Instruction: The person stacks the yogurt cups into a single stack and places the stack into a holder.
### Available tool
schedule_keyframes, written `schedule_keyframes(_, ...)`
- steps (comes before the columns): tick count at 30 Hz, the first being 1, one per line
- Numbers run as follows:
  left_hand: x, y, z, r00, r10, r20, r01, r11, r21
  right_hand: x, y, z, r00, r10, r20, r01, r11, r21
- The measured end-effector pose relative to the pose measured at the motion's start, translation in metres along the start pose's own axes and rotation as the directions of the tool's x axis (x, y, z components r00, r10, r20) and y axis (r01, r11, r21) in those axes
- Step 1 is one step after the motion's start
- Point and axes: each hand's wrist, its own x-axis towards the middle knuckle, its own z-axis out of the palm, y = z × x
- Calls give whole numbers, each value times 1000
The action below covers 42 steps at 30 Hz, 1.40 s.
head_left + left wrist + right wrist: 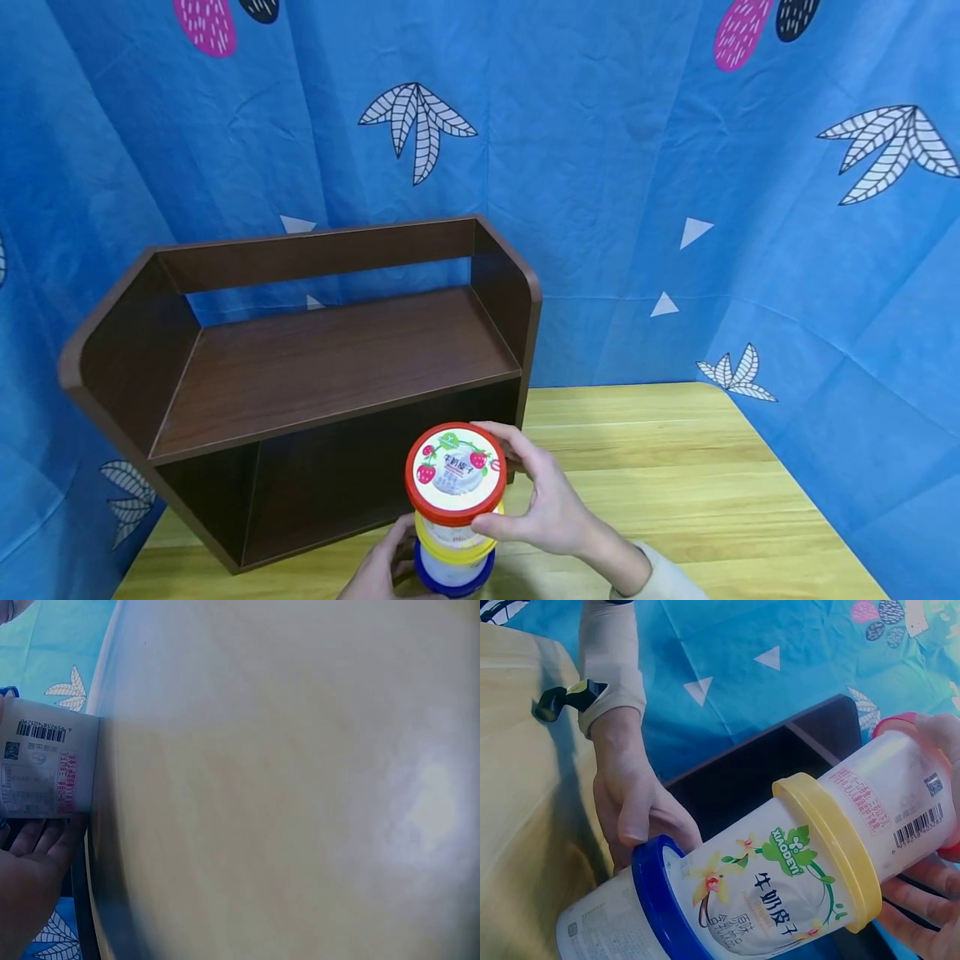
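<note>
Three white paper tubs stand stacked on the table, in front of the shelf's right part. A red-lidded tub (456, 468) with strawberries on its lid is on top. Under it comes a yellow-lidded tub (454, 552), with a vanilla flower print (761, 881) in the right wrist view. At the bottom, a blue-lidded tub (453, 575) shows its barcode side (49, 765) in the left wrist view. My right hand (542, 500) grips the red-lidded tub from the right, thumb in front and fingers behind. My left hand (384, 567) holds the blue-lidded tub low on its left.
A dark brown two-tier shelf (345, 367) stands left of and behind the stack; its right side panel (506, 308) rises close behind my right hand. Light wooden tabletop (675, 483) extends to the right. Blue patterned cloth (600, 167) hangs behind and along both sides.
</note>
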Motion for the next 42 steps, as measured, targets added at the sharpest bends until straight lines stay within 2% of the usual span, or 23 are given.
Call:
schedule_keyframes(7, 3, -6, -2, 1000, -7, -2, 7, 1000, -10, 0, 0, -1, 1000, 0, 9, 0, 1000, 1)
schedule_keyframes(14, 7, -13, -1, 1000, 27, -13, -26, 1000, 14, 1, 0, -2, 1000, 19, 11, -19, 1000, -2)
schedule_keyframes(22, 4, -1, 2, 999, -33, 2, 33, 999, 1, -2, -3, -6, 999, 30, -12, -30, 999, -44)
schedule_keyframes(30, 4, 2, 5, 999, -48, -19, 48, 999, 18, 1, -5, -22, 997, -53, -63, 46, 993, -107)
schedule_keyframes(33, 4, 2, 6, 997, -66, -30, 66, 997, 26, 4, -8, -28, 991, -94, -98, 77, 984, -163)
schedule_keyframes(42, 8, -9, 0, 1000, -24, -5, 24, 1000, 12, 16, -16, -52, 948, -254, -191, 196, 940, -281)
